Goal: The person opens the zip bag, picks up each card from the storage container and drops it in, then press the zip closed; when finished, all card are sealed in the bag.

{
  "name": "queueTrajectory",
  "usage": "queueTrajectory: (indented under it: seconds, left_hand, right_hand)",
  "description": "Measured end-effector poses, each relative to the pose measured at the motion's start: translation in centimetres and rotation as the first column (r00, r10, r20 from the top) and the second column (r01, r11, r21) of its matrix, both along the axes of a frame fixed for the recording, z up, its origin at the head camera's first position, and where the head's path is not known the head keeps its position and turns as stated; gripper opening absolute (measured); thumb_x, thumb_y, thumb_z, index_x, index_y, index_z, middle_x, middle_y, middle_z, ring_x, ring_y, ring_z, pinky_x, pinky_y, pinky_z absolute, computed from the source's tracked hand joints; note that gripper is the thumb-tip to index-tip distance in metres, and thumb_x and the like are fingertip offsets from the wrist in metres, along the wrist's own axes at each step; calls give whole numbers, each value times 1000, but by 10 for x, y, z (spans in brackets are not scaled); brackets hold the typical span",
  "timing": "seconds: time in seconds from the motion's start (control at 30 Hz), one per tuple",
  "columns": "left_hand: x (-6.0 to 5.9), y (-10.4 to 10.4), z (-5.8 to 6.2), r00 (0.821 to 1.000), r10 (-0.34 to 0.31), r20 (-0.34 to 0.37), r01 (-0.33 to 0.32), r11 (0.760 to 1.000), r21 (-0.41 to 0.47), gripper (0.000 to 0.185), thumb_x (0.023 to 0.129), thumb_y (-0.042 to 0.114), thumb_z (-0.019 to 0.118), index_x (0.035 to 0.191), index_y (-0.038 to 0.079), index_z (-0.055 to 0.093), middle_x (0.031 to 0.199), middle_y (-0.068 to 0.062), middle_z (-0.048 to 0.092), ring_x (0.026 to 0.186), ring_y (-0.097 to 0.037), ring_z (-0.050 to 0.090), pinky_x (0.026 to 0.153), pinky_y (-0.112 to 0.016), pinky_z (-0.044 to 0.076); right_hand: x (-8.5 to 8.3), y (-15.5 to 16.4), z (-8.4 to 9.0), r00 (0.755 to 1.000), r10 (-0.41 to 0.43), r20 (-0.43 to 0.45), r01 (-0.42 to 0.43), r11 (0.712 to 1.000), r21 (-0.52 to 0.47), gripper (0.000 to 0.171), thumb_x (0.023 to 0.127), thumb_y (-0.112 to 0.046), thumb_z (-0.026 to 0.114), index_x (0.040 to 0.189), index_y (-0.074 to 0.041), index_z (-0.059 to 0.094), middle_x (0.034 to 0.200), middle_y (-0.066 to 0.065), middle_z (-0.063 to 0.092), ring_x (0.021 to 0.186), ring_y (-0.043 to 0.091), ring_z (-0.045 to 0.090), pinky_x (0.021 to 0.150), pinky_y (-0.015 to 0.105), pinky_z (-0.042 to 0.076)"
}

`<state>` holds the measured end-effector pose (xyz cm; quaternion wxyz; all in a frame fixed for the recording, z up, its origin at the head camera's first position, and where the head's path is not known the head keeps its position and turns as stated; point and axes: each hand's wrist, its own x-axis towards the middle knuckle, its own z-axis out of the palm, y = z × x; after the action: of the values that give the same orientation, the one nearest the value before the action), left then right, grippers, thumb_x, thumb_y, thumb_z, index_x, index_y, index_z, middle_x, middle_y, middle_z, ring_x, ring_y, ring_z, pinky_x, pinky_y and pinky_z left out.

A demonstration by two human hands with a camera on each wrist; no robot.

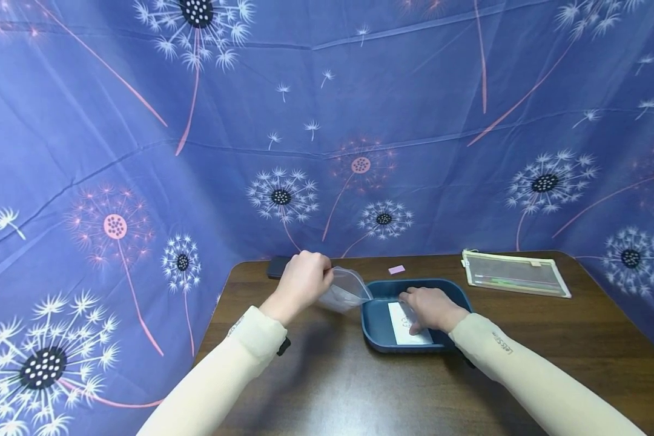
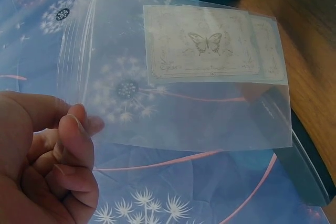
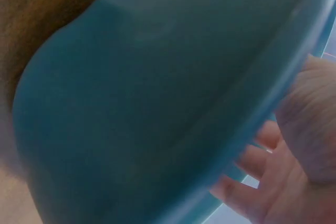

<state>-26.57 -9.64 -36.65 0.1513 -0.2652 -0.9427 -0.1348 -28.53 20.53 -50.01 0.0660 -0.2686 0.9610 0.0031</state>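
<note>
One pouch (image 1: 515, 274) nearby (left hand (image 1: 305, 275) tight on bag (image 2: 178, 114), right hand (image 1: 433, 307) loose over card (image 1: 402, 332))

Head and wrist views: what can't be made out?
Head: right hand covers part of white card.
Head: left hand hides part of dark object.
Head: pouch contents too small.
Left wrist: any lettering on cards in bag too faint.
Right wrist: tray wall hides part of right hand.

Whitish glare lit the near counter (image 1: 349, 387), and soft shadow lay beside the left sleeve (image 1: 220, 378). The right wrist view was dimmer, its tray (image 3: 131, 103) blurred; the left wrist view looked clearer.
</note>
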Motion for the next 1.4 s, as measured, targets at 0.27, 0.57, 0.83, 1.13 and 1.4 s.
queueTrajectory:
  seconds: [0.27,0.57,0.83,1.13,1.4]
  left_hand:
    - [0,-1,2,1000,4,4,-4,1000,-6,48,93,7,66,54,20,42,49,9,31,51,-11,32,55,-34,39]
    - [0,0,2,1000,-2,-1,2,1000,1,47,92,6,65,54,20,42,50,9,30,50,-11,31,54,-34,38]
    - [-1,1,1,1000,8,-22,-9,1000,-12,47,88,5,64,53,21,37,51,10,27,53,-13,32,57,-38,41]
    - [1,0,2,1000,6,-12,-6,1000,-5,47,88,4,64,52,21,38,51,10,26,53,-12,30,55,-35,37]
    - [0,0,2,1000,2,-10,-2,1000,-10,48,89,4,64,53,21,37,51,10,25,52,-11,29,54,-34,36]
  right_hand:
    - [-1,1,4,989,57,-136,-58,998,-1,53,71,-31,98,112,-7,73,96,9,70,82,26,69,71,44,58]
    - [-3,6,18,986,47,-160,-55,997,-48,23,83,-12,88,104,-9,79,94,7,73,82,22,71,72,41,59]
    - [-6,13,35,987,50,-152,-73,985,-153,10,90,-9,81,84,-14,74,76,-6,65,63,8,51,58,33,48]
    - [0,13,62,1000,-5,0,5,962,-273,14,95,-16,76,82,-16,73,74,-9,61,61,9,50,56,32,43]
    - [10,19,80,988,-4,-151,-48,939,-342,12,94,-17,78,85,-19,71,78,-10,61,64,8,49,58,32,42]
